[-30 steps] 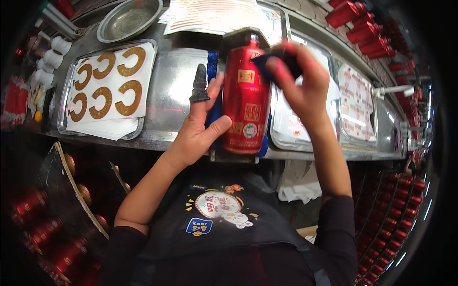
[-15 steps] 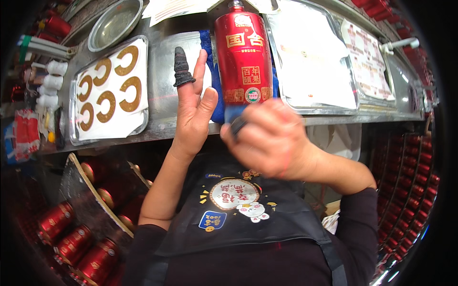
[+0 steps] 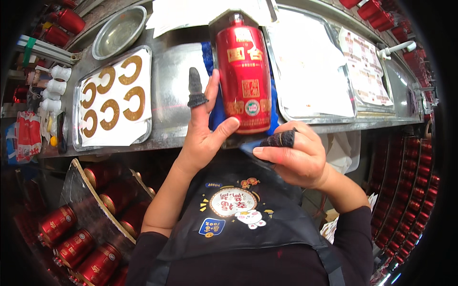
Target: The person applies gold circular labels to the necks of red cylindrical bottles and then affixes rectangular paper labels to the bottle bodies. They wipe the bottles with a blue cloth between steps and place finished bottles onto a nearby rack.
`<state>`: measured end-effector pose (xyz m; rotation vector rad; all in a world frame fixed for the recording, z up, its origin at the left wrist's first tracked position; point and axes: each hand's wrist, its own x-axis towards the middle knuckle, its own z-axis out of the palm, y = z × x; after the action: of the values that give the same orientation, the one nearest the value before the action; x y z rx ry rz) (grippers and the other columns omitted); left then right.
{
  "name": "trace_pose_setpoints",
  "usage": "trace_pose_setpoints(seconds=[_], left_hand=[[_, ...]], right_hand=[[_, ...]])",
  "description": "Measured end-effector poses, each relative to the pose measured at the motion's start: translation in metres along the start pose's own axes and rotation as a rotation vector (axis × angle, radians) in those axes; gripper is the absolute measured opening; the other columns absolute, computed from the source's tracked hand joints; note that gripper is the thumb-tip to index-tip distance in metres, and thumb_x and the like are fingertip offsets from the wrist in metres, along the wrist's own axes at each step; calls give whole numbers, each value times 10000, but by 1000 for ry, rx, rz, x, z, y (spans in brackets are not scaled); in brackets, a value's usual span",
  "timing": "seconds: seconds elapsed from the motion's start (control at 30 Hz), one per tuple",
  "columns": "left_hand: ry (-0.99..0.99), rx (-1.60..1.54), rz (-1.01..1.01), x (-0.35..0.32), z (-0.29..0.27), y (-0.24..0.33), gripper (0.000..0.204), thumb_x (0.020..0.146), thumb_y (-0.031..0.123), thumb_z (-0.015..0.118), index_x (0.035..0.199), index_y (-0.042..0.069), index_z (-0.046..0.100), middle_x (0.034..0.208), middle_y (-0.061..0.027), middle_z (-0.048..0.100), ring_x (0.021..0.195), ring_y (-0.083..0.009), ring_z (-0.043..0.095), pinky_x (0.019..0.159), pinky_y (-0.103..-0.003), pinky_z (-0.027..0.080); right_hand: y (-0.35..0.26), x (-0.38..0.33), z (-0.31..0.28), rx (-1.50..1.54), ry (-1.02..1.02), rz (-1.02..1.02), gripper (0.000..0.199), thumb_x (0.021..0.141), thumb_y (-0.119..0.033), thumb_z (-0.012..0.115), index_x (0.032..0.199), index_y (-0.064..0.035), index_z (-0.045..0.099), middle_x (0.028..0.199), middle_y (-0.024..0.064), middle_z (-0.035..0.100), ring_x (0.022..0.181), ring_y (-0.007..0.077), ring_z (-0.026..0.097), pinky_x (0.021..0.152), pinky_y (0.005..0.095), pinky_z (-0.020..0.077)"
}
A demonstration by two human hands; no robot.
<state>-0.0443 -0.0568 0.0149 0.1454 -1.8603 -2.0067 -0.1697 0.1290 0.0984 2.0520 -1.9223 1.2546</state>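
Observation:
A red bottle (image 3: 244, 69) with gold markings lies on a blue cloth (image 3: 217, 114) at the counter's middle, its neck pointing away from me. My left hand (image 3: 204, 136) is open along the bottle's left side, fingers stretched out and thumb at its base. A black knitted cover sheathes one finger of that hand. Just below the base, my right hand (image 3: 301, 155) is closed, pinching a thin bluish flat piece (image 3: 250, 148) between thumb and a black-covered finger. Motion blurs the piece, so its kind is unclear.
Left of the bottle, a metal tray (image 3: 149, 95) holds several gold C-shaped labels on white paper. Behind it sits a metal bowl (image 3: 119, 33). A tray with white sheets (image 3: 310, 62) lies to the right. More red bottles (image 3: 98, 262) stand below the counter on both sides.
My right hand has moved down and right, off the bottle's lower end, uncovering its base. My left hand has shifted right and down, bringing its thumb to the base.

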Motion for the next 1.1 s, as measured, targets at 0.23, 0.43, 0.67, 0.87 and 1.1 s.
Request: trace_pose_setpoints(seconds=[0.23,0.43,0.67,0.87,1.1], left_hand=[[-36,-49,-76,0,-2,1,815,990,73,584,1640,5,97,1726,-128,99,1575,-234,117,1263,-407,128],[-142,241,18,-1,-15,23,1306,773,183,850,1619,46,-135,1711,-215,-90,1590,-335,-11,1247,-546,168],[-4,683,51,20,24,21,1290,700,280,929,1607,-7,58,1563,-236,341,1465,-354,336,1213,-543,156],[-25,307,-4,20,20,10,1309,654,121,967,1607,7,75,1441,-172,523,1260,-259,594,1053,-396,495],[-54,468,-80,19,8,5,1375,610,167,1000,1596,14,55,1453,-173,512,1292,-285,580,1108,-405,448]], right_hand=[[104,93,6,-87,306,225,206,836,-78,769,1012,-5,689,883,118,700,771,204,682,722,310,547],[68,22,7,-176,69,-302,298,738,-48,807,1018,-114,728,848,53,645,757,235,649,659,355,534],[-10,-4,29,395,571,821,214,868,-59,806,1020,1,667,973,80,688,859,120,652,754,277,531],[6,-2,48,297,645,954,192,880,-80,762,1019,-10,649,880,108,693,759,180,673,681,303,537],[6,-16,37,449,695,882,166,898,-83,761,1001,-3,659,864,65,689,779,100,638,701,272,527]])
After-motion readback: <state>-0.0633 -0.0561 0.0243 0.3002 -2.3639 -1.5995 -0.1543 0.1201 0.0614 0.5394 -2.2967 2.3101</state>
